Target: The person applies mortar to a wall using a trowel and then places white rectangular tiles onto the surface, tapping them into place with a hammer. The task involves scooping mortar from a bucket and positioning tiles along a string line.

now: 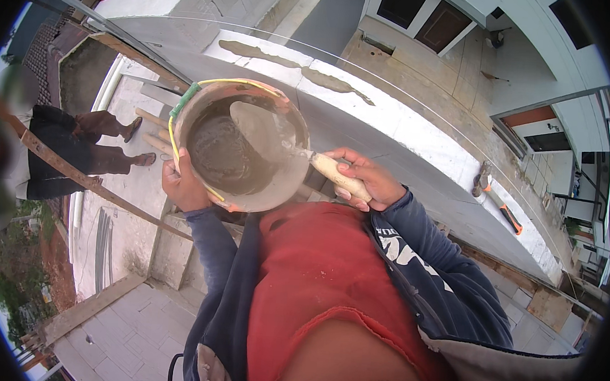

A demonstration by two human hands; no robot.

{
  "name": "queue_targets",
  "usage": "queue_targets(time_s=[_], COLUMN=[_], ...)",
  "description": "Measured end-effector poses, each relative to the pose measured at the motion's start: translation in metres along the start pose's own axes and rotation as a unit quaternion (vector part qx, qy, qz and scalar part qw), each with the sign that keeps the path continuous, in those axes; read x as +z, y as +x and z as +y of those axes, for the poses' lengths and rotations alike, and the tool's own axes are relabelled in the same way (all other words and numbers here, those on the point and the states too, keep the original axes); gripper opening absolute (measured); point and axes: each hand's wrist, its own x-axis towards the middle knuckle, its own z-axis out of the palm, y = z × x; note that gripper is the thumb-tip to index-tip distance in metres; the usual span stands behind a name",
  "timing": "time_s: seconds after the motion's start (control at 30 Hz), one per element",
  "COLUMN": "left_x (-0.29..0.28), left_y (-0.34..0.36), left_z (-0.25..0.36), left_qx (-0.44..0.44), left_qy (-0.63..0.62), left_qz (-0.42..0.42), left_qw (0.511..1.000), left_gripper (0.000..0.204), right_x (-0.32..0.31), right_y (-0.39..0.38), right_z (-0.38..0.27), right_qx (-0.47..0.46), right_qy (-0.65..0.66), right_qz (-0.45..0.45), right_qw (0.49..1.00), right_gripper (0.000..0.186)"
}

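A bucket (290, 182) with a yellow wire handle and a green grip is tipped toward me, and wet grey mortar (213, 143) lies inside. My left hand (188, 185) is closed round its rim on the left side. In my right hand (374, 182) is the pale wooden handle of a trowel (263, 131), with the fingers wrapped round it. The trowel's mortar-smeared blade reaches into the bucket above the mortar. Beyond the bucket, a strip of grey mortar (329, 81) is spread along the top of a white block wall (410, 123).
A hammer (505, 208) with an orange and black handle lies on the wall's right stretch. A thin string runs along the wall. At the left, another person (59, 151) stands beyond a rusty bar (62, 162). A tiled walkway (424, 72) lies below the wall's far side.
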Motion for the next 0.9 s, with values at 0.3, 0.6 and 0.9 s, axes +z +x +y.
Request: queue_targets(time_s=[0.3,0.6,0.9], left_x=[-0.023,-0.055,-0.024], left_y=[-0.010,-0.021,-0.028], left_z=[-0.042,-0.045,-0.010], left_qx=[-0.044,-0.067,-0.031], left_qy=[0.155,0.265,0.091], left_qz=[0.054,0.081,0.057], left_qw=[0.985,0.958,0.994], left_gripper=[0.048,0.051,0.043], right_x=[-0.059,-0.072,-0.060], right_y=[-0.094,-0.143,-0.086], right_z=[-0.046,-0.009,0.020], right_qx=[-0.230,-0.182,-0.304], right_qy=[-0.770,-0.773,-0.681], right_qz=[0.325,0.384,0.387], right_qw=[0.499,0.471,0.543], right_gripper=[0.045,0.051,0.050])
